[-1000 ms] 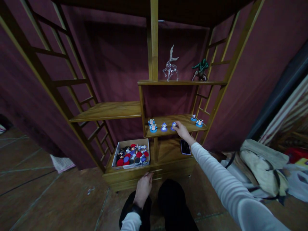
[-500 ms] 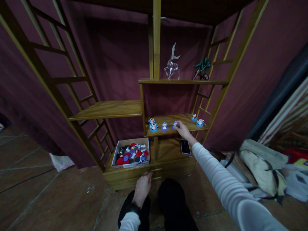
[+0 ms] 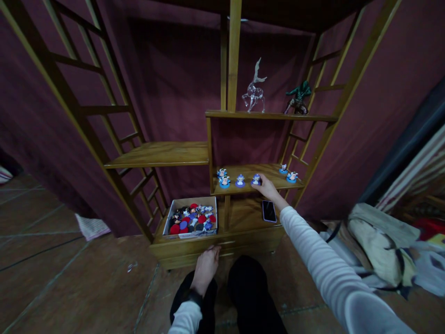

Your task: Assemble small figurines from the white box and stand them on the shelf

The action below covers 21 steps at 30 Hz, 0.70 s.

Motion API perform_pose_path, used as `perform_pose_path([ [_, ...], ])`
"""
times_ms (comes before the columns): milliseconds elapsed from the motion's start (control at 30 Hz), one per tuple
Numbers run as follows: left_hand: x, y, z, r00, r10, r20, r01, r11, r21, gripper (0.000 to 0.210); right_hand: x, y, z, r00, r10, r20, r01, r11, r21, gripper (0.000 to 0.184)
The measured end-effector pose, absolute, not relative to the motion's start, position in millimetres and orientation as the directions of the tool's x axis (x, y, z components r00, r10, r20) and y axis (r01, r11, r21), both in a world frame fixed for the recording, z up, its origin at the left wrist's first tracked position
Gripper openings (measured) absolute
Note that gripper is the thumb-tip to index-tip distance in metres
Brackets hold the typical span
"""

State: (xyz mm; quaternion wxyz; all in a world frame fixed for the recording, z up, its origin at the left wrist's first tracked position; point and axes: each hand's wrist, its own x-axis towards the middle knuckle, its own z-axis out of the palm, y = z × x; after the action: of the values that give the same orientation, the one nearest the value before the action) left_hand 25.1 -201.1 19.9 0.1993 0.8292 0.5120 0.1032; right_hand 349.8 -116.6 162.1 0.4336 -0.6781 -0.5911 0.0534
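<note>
Purple-based and upright, a toy figurine (image 3: 256, 179) stands on the shelf (image 3: 264, 169) above and right of the cardboard box (image 3: 181, 203) in my head view. I have the right hand (image 3: 267, 187) pinching its side, presumably so the base can sit flat. A twin figurine (image 3: 240, 180) stands nearer the box, apart, leaving room for both bases. Below the box, the left hand (image 3: 206, 266) shows nothing held; whether its fingers are closed, I can't tell.

Figurines (image 3: 256, 179) purple w/ wht; discs (image 3: 174, 229) red, blu, blk; curtain (image 3: 181, 125) dk maroon; sleeves (image 3: 321, 260) wht.
</note>
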Motion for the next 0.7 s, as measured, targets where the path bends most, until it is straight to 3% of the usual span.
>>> perform_pose_path([
  [267,28,-206,32,0.430,0.897,-0.105,0.842,-0.356,0.405,0.034,351,-117,161,0.305,0.848,0.433,0.770,0.047,-0.636,0.059],
  [533,23,-201,27,0.447,0.893,-0.040,0.813,-0.388,0.435,0.033,353,-120,160,0.299,0.859,0.415,0.767,0.043,-0.641,0.060],
  [700,18,-206,36,0.431,0.899,-0.082,0.829,-0.358,0.430,0.033,361,-114,150,0.292,0.857,0.424,0.752,0.068,-0.655,0.062],
])
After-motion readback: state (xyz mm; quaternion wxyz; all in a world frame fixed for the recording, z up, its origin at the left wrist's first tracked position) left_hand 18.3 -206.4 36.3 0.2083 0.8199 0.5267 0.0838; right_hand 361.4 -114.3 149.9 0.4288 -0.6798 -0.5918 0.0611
